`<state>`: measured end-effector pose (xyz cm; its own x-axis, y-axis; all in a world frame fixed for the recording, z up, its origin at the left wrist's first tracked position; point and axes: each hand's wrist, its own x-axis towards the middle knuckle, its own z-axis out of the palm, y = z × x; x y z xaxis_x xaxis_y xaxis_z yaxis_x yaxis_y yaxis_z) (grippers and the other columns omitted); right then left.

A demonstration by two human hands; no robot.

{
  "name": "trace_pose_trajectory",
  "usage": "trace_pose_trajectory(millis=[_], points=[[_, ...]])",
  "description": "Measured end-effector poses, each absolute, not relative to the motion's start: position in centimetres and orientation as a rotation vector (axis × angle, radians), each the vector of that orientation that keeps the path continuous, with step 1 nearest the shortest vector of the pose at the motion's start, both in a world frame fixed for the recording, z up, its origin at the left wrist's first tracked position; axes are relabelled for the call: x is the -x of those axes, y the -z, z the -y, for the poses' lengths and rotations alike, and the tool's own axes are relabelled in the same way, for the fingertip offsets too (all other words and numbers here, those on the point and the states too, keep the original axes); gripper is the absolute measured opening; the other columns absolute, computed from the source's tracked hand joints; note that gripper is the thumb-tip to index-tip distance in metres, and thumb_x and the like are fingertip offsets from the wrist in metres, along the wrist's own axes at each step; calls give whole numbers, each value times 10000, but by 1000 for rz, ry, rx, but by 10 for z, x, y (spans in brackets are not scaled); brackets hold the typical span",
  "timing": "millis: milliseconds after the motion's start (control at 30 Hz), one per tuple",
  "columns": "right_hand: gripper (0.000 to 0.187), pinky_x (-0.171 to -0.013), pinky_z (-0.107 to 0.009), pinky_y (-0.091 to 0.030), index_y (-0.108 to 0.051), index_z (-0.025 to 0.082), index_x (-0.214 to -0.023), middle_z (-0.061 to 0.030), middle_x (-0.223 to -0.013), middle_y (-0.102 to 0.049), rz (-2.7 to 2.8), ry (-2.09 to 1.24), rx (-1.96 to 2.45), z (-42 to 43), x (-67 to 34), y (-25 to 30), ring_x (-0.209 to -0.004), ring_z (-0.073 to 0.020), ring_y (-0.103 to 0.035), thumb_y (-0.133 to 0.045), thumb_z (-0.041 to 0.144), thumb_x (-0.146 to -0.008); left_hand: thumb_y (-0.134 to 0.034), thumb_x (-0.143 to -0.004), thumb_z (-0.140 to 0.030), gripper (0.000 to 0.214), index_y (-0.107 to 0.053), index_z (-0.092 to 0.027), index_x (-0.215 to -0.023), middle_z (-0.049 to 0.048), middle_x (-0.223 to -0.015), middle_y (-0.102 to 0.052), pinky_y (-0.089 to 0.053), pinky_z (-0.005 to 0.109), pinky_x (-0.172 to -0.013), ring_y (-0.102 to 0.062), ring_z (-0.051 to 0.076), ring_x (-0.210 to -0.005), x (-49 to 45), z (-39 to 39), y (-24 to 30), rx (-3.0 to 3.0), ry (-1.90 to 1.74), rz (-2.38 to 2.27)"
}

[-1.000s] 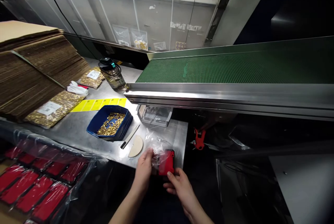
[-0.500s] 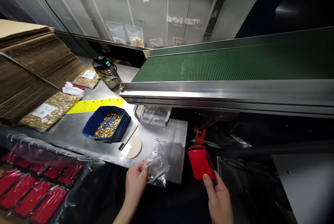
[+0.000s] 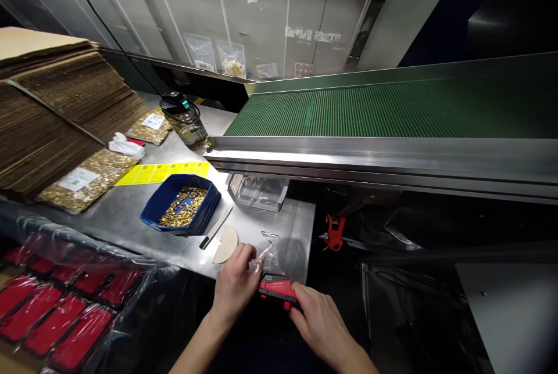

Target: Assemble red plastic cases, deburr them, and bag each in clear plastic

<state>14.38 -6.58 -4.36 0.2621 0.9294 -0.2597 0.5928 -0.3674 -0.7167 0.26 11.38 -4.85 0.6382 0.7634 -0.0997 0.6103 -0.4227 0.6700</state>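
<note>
My left hand [image 3: 235, 281] is closed at the table's front edge, pinching a clear plastic bag [image 3: 272, 256]. My right hand [image 3: 321, 311] grips the right end of a flat red-and-black case [image 3: 278, 288], its edge turned toward me. The case's left end is close against my left fingers and the bag; whether it is inside the bag I cannot tell. Just beyond the left hand lies a round beige disc [image 3: 225, 245]. A black-and-silver pen-like tool [image 3: 215, 229] rests beside it, and a small metal piece [image 3: 269, 233] lies behind the bag.
A blue bin [image 3: 150, 220] of small gold pieces stands on the metal table [image 3: 296, 217], near a clear tray [image 3: 261, 193] and a bottle [image 3: 185, 121]. Cardboard [image 3: 52, 112] is stacked left. Wrapped red items [image 3: 78, 333] fill a lined box. A green conveyor [image 3: 370, 107] runs right.
My right hand has brought the red-and-black case left to the bag and turned it edge-on. The left hand has moved slightly right and up, still holding the bag.
</note>
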Motion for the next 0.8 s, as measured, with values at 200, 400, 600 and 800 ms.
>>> trace_pose_trajectory(millis=[200, 400, 600, 800], points=[[160, -740, -261, -442, -630, 245, -1076, -16, -941, -735, 1087, -864, 2074, 68, -133, 54, -866, -213, -711, -496, 311, -1018, -431, -1045, -168, 178, -553, -216, -925, 13, -836, -568, -423, 265, -665, -582, 165, -731, 11, -104, 49, -2612, -550, -695], [319, -647, -230, -494, -662, 215, -967, -31, -803, -738, 702, -711, 2041, 76, -106, 74, -717, -192, -713, -534, 503, -1015, -480, -1012, -119, 144, -599, -198, -1029, 24, -855, -627, -527, 248, -668, -661, 164, -745, 25, -77, 63, -2489, -622, -779], [195, -662, -274, -512, -637, 194, -1101, -54, -873, -747, 1307, -499, 2093, 75, -107, 52, -754, -220, -745, -492, 255, -986, -600, -975, -103, 231, -677, -205, -1167, 47, -968, -723, -568, 223, -812, -705, 161, -861, 17, -49, 41, -2132, -841, -615], [277, -617, -343, -467, -650, 208, -1051, -30, -891, -716, 1862, -404, 2197, 67, -127, 31, -744, -253, -692, -694, 100, -800, -612, -961, -462, 319, -640, -162, -856, 30, -764, -642, -525, 261, -656, -610, 179, -696, 1, -57, 47, -1359, -443, -1041]])
